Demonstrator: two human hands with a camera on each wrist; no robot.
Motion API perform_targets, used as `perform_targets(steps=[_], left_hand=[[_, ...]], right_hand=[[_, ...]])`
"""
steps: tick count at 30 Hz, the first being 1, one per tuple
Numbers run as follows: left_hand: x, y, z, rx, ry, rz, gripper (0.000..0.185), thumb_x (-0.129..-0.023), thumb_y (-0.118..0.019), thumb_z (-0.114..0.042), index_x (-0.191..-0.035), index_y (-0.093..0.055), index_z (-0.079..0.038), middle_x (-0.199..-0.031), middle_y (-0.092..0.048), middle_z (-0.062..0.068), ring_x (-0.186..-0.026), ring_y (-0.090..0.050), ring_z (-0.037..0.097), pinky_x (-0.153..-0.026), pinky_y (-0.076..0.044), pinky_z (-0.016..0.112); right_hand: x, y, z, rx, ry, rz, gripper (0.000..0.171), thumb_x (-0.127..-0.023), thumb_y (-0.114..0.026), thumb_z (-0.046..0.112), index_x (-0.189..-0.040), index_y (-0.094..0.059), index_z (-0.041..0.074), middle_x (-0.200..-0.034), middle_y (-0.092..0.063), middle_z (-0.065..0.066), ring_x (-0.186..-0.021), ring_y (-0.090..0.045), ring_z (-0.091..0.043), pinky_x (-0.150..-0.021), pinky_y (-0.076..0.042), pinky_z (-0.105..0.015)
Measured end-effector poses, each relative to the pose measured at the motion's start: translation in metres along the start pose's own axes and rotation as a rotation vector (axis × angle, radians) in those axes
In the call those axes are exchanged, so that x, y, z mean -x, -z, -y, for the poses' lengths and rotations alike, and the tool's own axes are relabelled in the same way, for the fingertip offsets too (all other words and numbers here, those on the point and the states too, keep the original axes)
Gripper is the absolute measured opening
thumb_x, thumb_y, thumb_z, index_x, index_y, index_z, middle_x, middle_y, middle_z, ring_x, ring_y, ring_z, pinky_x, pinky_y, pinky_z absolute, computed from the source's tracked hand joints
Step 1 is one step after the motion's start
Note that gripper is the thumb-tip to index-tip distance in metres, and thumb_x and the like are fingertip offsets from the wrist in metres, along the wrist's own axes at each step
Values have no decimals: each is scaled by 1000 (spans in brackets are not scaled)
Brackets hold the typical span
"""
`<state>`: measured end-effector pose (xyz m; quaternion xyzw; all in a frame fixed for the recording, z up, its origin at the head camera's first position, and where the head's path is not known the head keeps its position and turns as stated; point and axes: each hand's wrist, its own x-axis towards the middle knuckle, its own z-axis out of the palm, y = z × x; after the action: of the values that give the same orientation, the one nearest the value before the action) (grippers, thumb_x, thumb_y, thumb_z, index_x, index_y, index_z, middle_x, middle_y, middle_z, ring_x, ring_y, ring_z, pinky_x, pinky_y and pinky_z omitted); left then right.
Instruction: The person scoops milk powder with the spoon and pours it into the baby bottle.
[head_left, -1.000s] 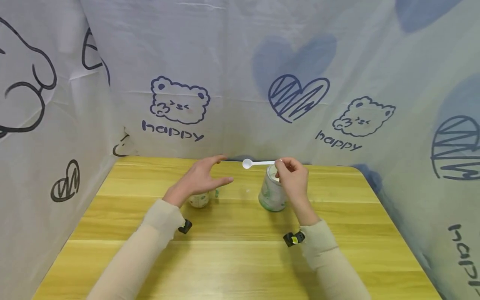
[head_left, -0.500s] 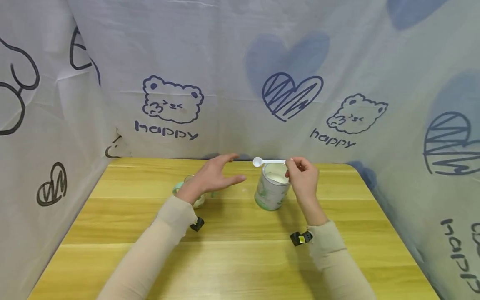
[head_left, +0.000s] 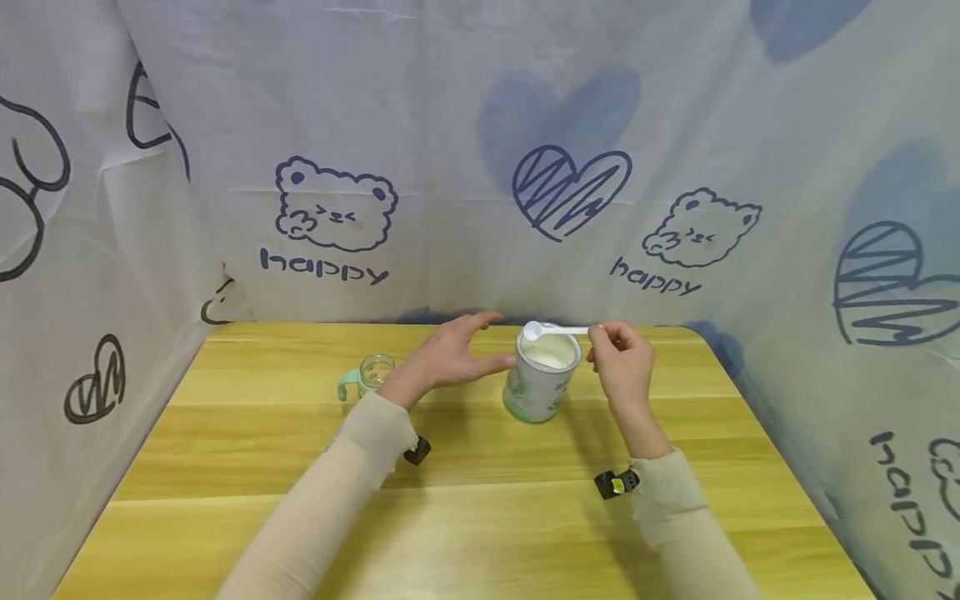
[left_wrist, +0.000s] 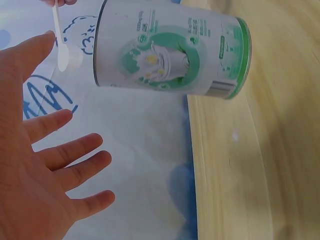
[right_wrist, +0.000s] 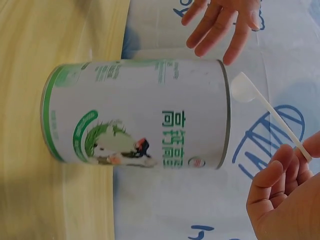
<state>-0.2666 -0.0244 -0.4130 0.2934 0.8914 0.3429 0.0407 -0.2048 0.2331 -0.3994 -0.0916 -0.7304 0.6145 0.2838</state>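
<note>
Between my hands stands an upright white-and-green milk powder can point(head_left: 534, 392), its top uncovered and pale powder point(head_left: 546, 357) showing inside. My right hand point(head_left: 627, 367) pinches the handle end of a white measuring scoop point(right_wrist: 272, 112), whose bowl hangs over the can's rim in the head view. My left hand point(head_left: 453, 354) is beside the can with fingers spread and nothing in its grasp; the left wrist view shows its straight fingers point(left_wrist: 75, 150). Left of that hand is a clear cup with a mint-green handle point(head_left: 348, 383), partly hidden by the wrist.
The wooden table point(head_left: 480, 533) carries the can and the cup. Behind it and along both sides hangs a pale cloth point(head_left: 450, 208) printed with bears and hearts. Dark wrist cameras point(head_left: 617, 483) sit under both cuffs.
Both hands have shifted right in the head view. The scoop's bowl has come from left of the can to over its opening. More of the cup shows now.
</note>
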Motion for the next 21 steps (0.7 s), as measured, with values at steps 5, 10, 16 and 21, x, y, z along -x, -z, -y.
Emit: perform_targets(steps=[5,10,16,21], left_hand=[[-6,-8,-6,2,-21,14,88,-93,-67,-67,-163,-41,-22,-161,-50,12,-147,-50,34,-119,-44,58],[-13,-15,-11,11,-5,49,91,-92,-67,-68,-165,-37,-23,-164,-47,11,-150,-46,34,-121,-41,58],[-17,-24,-14,13,-5,70,95,-91,-69,-69,-166,-34,-22,-166,-44,13,-152,-44,36,-122,-40,59],[-19,-29,-15,10,-13,68,97,-91,-70,-68,-166,-33,-19,-166,-43,13,-153,-43,36,-123,-39,58]], right_hand=[[-2,7,-4,26,0,-8,13,-92,-67,8,-79,-68,10,-55,-59,12,-49,-54,-5,-46,-43,-16],[-3,13,-6,46,-10,-13,11,-94,-67,10,-83,-69,7,-56,-59,13,-51,-56,-6,-48,-45,-16],[-4,18,-10,69,-29,-23,10,-93,-67,10,-85,-71,5,-56,-60,11,-51,-56,-4,-48,-46,-16],[-4,19,-13,72,-9,-28,10,-92,-67,9,-84,-70,3,-54,-60,10,-48,-54,-2,-46,-45,-17]])
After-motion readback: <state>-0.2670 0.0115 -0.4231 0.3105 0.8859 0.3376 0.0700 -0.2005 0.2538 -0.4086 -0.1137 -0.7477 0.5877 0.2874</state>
